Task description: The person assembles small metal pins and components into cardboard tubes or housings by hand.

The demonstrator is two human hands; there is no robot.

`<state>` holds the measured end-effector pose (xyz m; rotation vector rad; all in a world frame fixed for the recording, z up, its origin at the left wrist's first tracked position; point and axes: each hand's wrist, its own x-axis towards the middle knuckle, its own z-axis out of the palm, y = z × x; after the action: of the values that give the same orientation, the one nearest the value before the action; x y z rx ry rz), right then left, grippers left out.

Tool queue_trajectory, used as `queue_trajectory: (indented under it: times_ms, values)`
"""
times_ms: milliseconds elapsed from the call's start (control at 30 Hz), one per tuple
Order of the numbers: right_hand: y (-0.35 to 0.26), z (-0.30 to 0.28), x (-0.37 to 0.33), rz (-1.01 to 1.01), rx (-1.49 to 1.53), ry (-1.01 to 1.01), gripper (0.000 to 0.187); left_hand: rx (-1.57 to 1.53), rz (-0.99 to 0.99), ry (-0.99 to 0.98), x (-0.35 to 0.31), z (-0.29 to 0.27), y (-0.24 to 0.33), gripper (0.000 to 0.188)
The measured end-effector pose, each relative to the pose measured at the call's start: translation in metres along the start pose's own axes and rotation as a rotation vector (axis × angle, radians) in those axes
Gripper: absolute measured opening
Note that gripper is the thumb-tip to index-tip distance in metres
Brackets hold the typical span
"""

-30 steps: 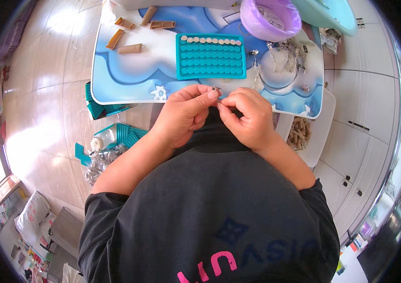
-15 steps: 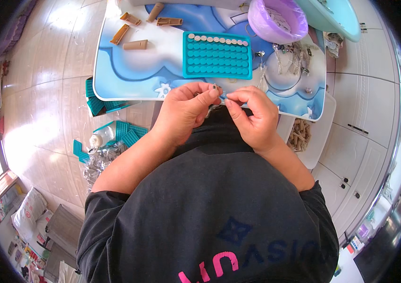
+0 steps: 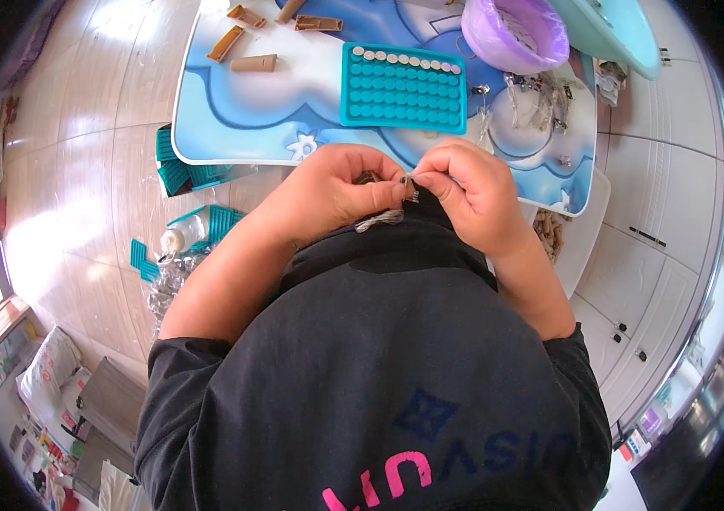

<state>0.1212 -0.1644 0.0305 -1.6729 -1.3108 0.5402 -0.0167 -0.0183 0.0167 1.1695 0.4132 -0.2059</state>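
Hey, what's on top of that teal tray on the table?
One row of small pale discs sits along the far edge of the teal tray. Its other rows show only teal rounds. Whatever the discs cover can't be seen.

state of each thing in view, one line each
left hand: pinched on small dark item
right hand: pinched, hold unclear
teal tray: far row holds white discs
brown tube: lying on its side
purple basin: upright, plastic-lined
cabinet doors: shut
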Motion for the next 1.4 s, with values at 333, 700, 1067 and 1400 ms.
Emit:
queue_trajectory:
  times_ms: [333,700,1067,1400]
  values:
    - [-0.001,0.025,0.013,-0.189,-0.17,0.321,0.009,-0.775,0.096,0.04,0.012,0.008,-0.011,0.038]
    - [0.005,0.032,0.014,-0.148,-0.223,0.349,0.011,-0.866,0.165,0.0,0.013,0.014,-0.015,0.042]
    - [0.006,0.025,0.015,-0.218,-0.251,0.29,0.014,-0.596,0.141,0.142,0.003,0.016,-0.005,0.036]
    - [-0.007,0.036,0.005,-0.185,-0.372,0.251,0.035,-0.573,0.298,0.338,0.007,0.019,-0.002,0.024]
